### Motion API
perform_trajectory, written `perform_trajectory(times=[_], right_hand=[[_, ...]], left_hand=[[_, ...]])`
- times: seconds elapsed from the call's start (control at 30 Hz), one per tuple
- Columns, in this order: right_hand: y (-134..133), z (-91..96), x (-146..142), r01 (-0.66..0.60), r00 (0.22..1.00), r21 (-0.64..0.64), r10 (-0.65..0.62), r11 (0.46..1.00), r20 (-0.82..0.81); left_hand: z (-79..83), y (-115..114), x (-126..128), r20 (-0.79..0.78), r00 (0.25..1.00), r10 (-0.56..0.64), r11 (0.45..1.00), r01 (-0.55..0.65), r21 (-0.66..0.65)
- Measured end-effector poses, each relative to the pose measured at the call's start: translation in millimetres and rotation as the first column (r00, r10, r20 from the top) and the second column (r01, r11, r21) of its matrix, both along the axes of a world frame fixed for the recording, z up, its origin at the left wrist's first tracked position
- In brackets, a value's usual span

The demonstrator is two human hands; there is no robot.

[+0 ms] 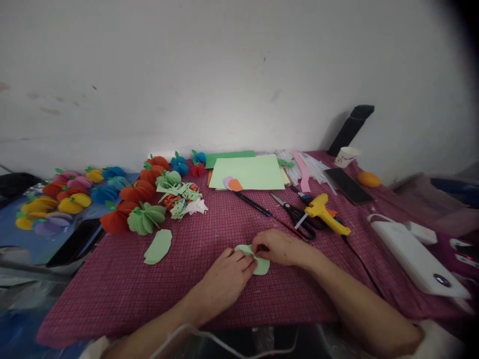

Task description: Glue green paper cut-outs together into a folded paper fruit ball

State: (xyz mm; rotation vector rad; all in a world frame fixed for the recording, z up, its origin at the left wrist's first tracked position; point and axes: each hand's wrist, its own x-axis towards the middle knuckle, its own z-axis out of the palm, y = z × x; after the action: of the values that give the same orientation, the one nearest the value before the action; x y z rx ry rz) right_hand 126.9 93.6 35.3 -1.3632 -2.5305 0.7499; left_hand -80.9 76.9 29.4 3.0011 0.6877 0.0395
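Observation:
A light green paper cutout (pixel 263 268) with a rounded edge lies between my two hands near the front of the table. My left hand (pixel 229 275) holds it from the left, its fingers bent over the paper and its thumb hidden. From the right, my right hand (pixel 276 247) pinches the same cutout near its middle, fingertips curled inward. To the left lies another light green piece (pixel 158 247), apparently folded in layers. Beyond it stands a light green paper pumpkin (pixel 146 218) beside several orange ones (pixel 119 217).
Paper scraps (pixel 182 199) lie left of centre, and light green sheets (pixel 249 172) at the back. A black pen (pixel 252 203), scissors (pixel 295 214) and a yellow glue gun (pixel 324 214) with a trailing cord sit right. Farther right are a phone (pixel 349 185), paper cup (pixel 346 157) and white power bank (pixel 415 257).

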Motion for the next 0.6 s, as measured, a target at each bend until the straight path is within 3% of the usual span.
perform_trajectory(times=[0.2,0.47,0.6], right_hand=[[-2,1.2,-1,0.001,1.000,0.034,-0.002,0.999,0.013],[1,1.1,-10,0.200,0.976,0.108,-0.207,0.974,0.068],[-1,2.3,-9,0.251,0.967,0.080,-0.254,0.965,0.029]], left_hand=[[-8.1,-16,-15,0.041,0.999,0.030,0.997,-0.027,-0.066],[-6.8,-24,-17,0.009,0.997,0.082,0.982,-0.080,-0.170],[-7.2,-27,-18,0.014,0.995,0.094,0.981,-0.090,-0.172]])
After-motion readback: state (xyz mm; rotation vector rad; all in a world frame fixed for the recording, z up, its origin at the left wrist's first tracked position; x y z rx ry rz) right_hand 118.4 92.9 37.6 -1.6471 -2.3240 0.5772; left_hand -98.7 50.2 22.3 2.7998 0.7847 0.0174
